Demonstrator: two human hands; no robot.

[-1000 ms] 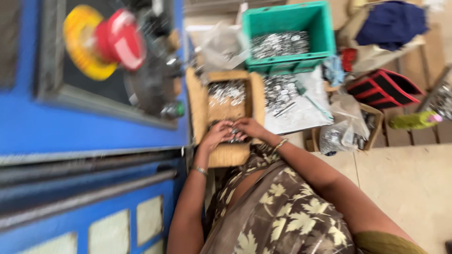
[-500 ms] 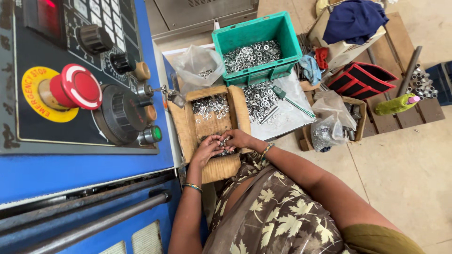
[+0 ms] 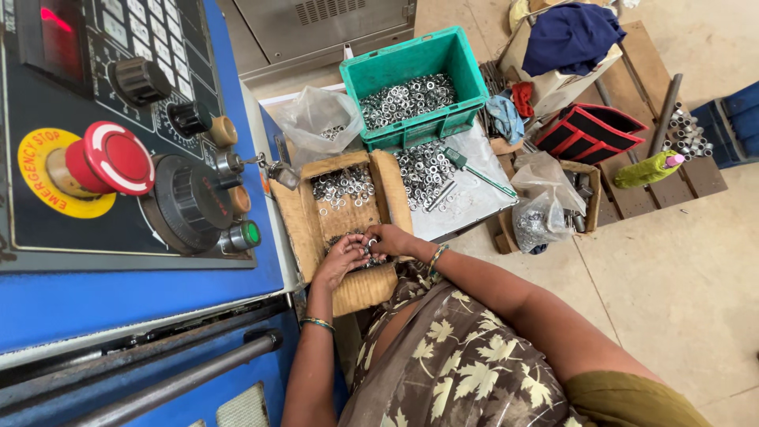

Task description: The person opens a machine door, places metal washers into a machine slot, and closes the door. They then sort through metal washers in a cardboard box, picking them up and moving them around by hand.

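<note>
An open cardboard box (image 3: pixel 304 229) sits in front of me with small metal rings (image 3: pixel 341 183) piled at its far end and more under my fingers. My left hand (image 3: pixel 340 259) and my right hand (image 3: pixel 389 239) meet over the near end of the box, fingers curled around a cluster of metal rings (image 3: pixel 366 245). Both wrists wear bangles.
A blue machine control panel (image 3: pixel 118 158) with a red stop button (image 3: pixel 117 158) and knobs rises at left. Behind the box stand a green crate of rings (image 3: pixel 415 87), a plastic bag (image 3: pixel 320 119), a metal sheet with loose rings and a screwdriver (image 3: pixel 474 170). Bags and a pallet lie at right.
The view has steadied and shifted left, showing more of the control panel. Both hands stay together over the near end of the box, working the rings.
</note>
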